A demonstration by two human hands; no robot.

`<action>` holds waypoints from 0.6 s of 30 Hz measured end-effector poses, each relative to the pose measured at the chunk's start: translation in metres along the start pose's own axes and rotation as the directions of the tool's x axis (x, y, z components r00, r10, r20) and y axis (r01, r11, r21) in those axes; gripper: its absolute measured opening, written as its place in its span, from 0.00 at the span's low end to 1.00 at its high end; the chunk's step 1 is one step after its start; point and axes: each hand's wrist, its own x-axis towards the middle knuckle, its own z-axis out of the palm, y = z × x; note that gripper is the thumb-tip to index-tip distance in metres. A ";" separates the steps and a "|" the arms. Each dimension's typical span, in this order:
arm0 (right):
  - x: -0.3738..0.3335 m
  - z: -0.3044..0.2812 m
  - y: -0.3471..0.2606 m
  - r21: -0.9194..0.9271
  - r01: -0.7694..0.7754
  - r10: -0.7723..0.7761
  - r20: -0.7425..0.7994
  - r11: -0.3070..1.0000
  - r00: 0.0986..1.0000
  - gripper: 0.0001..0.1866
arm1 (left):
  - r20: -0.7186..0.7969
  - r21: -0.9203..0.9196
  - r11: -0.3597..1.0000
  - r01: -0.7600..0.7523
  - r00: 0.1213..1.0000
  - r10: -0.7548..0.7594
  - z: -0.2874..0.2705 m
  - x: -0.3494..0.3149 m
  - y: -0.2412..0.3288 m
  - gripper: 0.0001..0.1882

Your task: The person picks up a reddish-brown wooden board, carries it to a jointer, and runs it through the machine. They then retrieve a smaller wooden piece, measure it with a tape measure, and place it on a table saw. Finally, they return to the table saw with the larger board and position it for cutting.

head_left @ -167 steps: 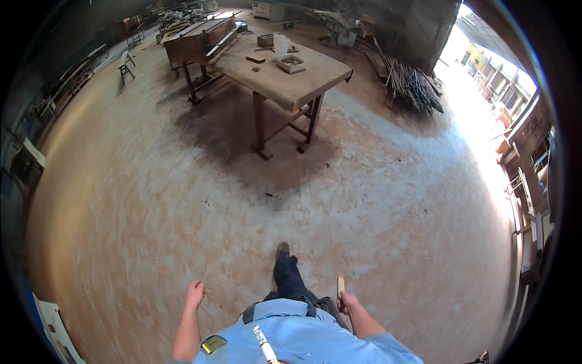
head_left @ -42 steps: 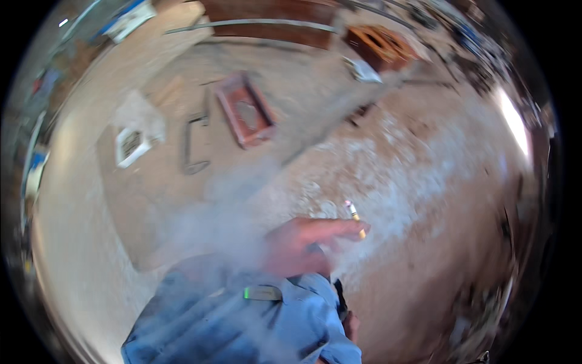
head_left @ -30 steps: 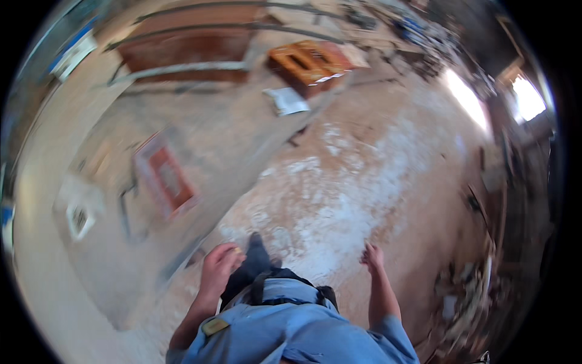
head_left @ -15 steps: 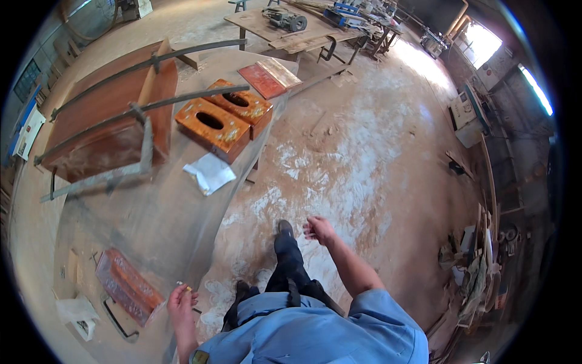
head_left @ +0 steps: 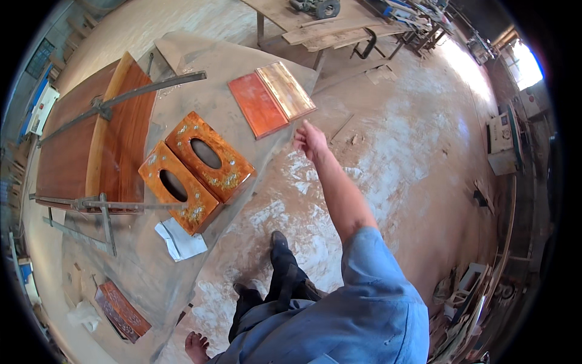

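My right hand (head_left: 310, 141) is stretched forward with its fingers loosely apart. It hangs by the table edge, close to a glossy red-orange wooden panel (head_left: 259, 104) and a paler streaked panel (head_left: 287, 91) lying side by side. No contact with them shows. Nearer to me on the table stand two glossy orange-brown tissue boxes with oval openings, one on the right (head_left: 236, 171) and one on the left (head_left: 195, 209). My left hand (head_left: 196, 347) is low beside my body, its fingers curled; what they hold, if anything, is hidden.
On the left lies a large reddish wooden cabinet (head_left: 76, 139) with long metal bar clamps (head_left: 151, 88) across it. A folded white sheet (head_left: 180, 241) lies by the tissue boxes, and a carved red-brown wooden piece (head_left: 123, 309) lies nearer. A worktable (head_left: 273, 13) stands ahead, over a dusty floor (head_left: 388, 176).
My right arm has reached forward toward the two panels. My left hand has dropped lower; the small white-and-yellow stick in its fingers no longer shows. I have moved closer to the tissue boxes.
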 end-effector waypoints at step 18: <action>0.075 -0.068 -0.065 0.392 0.174 -0.238 0.120 0.903 0.964 0.18 | -0.198 -0.054 0.999 0.000 0.980 -0.010 0.037 -0.045 -0.093 0.19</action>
